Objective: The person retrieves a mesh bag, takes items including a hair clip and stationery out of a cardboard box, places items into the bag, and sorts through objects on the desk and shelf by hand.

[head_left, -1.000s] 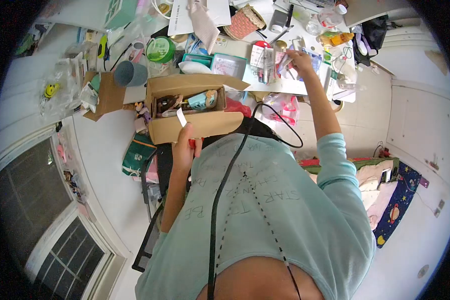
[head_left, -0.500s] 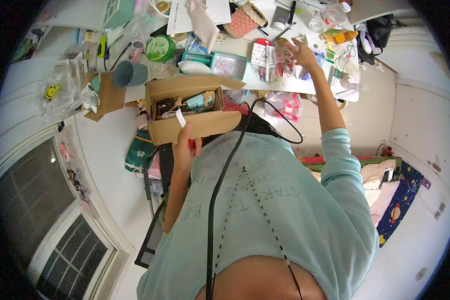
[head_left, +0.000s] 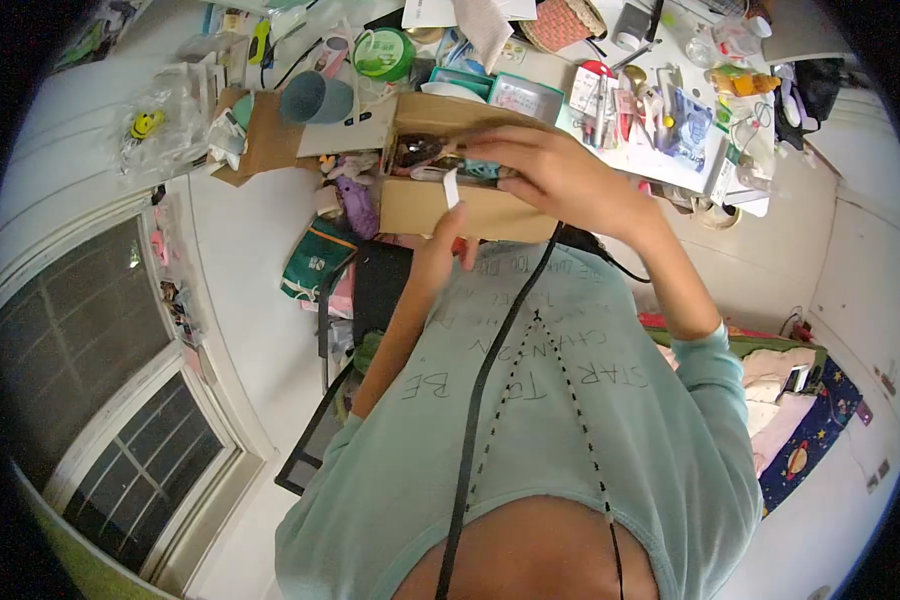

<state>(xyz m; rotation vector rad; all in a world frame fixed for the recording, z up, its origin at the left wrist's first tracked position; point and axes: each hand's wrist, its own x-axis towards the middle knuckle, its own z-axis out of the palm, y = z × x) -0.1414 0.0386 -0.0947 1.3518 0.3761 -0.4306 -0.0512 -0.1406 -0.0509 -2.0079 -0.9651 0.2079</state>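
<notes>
An open cardboard box (head_left: 450, 210) sits in front of my body at the desk edge. Inside it are a dark brown item (head_left: 417, 150) and a light-blue item (head_left: 482, 168), partly covered by my right hand. My right hand (head_left: 565, 180) is over the box, fingers stretched across its opening and thumb apart; its fingertips are slightly blurred, and nothing shows in it. At the box's near side, my left hand (head_left: 438, 255) is closed, with a narrow white strip (head_left: 451, 188) rising by its thumb. Something small and red (head_left: 459, 246) shows by its fingers.
On the desk behind stand a grey-blue cup (head_left: 315, 98), a green-lidded round tub (head_left: 383, 54) and a teal box (head_left: 526, 98). Pens, packets and bottles crowd the right side. A black cord (head_left: 500, 350) hangs down over my shirt.
My right hand has come from the cluttered right side of the desk to over the cardboard box. My left hand stays by the box with the white strip. The view has shifted.
</notes>
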